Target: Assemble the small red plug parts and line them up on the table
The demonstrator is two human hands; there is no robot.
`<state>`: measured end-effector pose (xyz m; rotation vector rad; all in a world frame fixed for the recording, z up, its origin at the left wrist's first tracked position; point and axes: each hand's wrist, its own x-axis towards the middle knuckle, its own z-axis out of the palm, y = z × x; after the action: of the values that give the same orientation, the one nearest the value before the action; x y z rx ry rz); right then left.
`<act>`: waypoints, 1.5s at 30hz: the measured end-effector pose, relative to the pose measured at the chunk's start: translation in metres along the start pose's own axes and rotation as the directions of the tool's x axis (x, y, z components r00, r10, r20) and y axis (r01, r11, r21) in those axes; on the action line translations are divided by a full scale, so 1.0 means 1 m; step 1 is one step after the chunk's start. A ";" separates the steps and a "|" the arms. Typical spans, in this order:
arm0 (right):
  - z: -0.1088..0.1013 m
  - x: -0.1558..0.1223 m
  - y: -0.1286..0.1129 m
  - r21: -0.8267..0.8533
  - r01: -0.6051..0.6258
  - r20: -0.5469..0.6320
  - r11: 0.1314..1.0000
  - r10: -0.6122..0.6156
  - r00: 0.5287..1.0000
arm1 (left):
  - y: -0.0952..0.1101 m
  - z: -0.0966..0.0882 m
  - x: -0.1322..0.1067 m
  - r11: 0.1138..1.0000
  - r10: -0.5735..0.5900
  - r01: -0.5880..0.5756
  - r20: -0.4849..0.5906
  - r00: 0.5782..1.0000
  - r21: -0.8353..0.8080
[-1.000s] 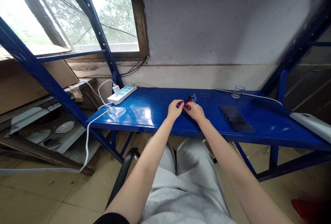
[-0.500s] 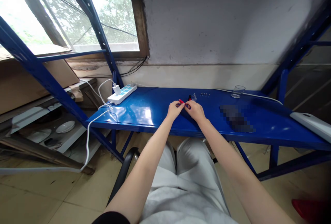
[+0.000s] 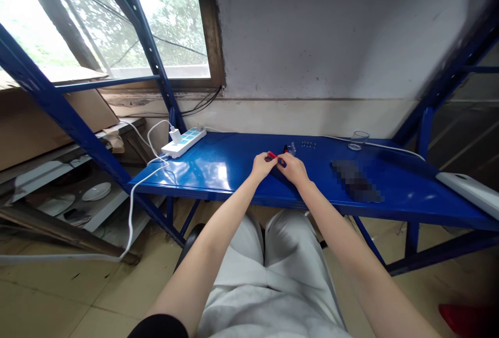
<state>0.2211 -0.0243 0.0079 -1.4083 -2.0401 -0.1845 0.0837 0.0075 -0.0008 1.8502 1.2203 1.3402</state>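
My left hand [image 3: 262, 165] and my right hand [image 3: 293, 169] meet over the middle of the blue metal shelf [image 3: 218, 169]. Both are closed in a pinch on a small red object [image 3: 273, 155] held between their fingertips. Just behind the hands lie a few tiny parts: a dark and red piece [image 3: 286, 148], a clear piece [image 3: 292, 147] and a short row of small dark bits [image 3: 307, 144]. What the red object is cannot be made out.
A white power strip [image 3: 183, 142] with a plugged charger and white cables lies at the shelf's left back. A small glass [image 3: 358, 139] stands at the back right, a white flat item [image 3: 468, 188] at the far right. Blue rack posts [image 3: 58, 104] and plates [image 3: 97, 191] stand left.
Both hands stay together at the same spot. The red object has shifted slightly between the fingertips, now more toward the left hand.
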 end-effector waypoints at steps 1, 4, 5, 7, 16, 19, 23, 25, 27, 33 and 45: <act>0.000 0.000 0.000 0.009 0.001 0.005 1.000 -0.001 1.000 | 0.001 -0.004 0.003 0.999 0.014 -0.014 0.016 1.000 0.040; 0.000 0.000 0.000 0.037 0.011 0.022 0.999 -0.012 1.000 | 0.004 -0.022 0.016 0.977 0.045 -0.062 0.087 0.995 0.202; 0.000 0.000 0.000 0.044 0.011 0.027 0.999 -0.013 1.000 | 0.003 -0.031 0.022 0.964 0.033 -0.063 0.118 0.992 0.257; -0.001 0.000 0.000 0.055 0.008 0.038 0.998 -0.010 0.999 | -0.001 -0.052 0.032 0.924 -0.019 -0.045 0.163 0.986 0.380; 0.001 -0.001 0.000 0.088 0.011 0.035 0.996 -0.014 0.999 | -0.029 -0.118 0.040 0.702 -0.311 0.288 -0.083 0.947 0.652; 0.001 -0.001 0.000 0.093 0.011 0.037 0.996 -0.014 0.999 | -0.036 -0.121 0.037 0.671 -0.329 0.320 -0.119 0.937 0.669; 0.000 -0.001 -0.001 0.094 0.027 0.001 0.995 -0.027 1.000 | -0.043 -0.122 0.033 0.655 -0.359 0.353 -0.136 0.923 0.668; -0.001 -0.002 -0.001 0.099 0.047 -0.033 0.994 -0.044 0.998 | -0.045 -0.122 0.031 0.654 -0.366 0.360 -0.139 0.920 0.666; -0.003 -0.002 -0.002 0.111 0.063 -0.059 0.992 -0.056 0.997 | -0.046 -0.124 0.029 0.657 -0.363 0.364 -0.146 0.920 0.661; -0.010 -0.004 0.000 0.160 -0.009 -0.193 0.987 0.040 0.980 | -0.045 -0.127 0.027 0.671 -0.373 0.381 -0.155 0.915 0.635; -0.012 -0.001 0.025 0.266 -0.537 -0.276 0.801 0.597 0.753 | -0.017 -0.125 0.022 0.616 -0.423 0.324 -0.046 0.905 0.718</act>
<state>0.2483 -0.0203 0.0114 -1.6812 -1.2333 0.0102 -0.0369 0.0247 0.0396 1.9337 2.1263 0.5018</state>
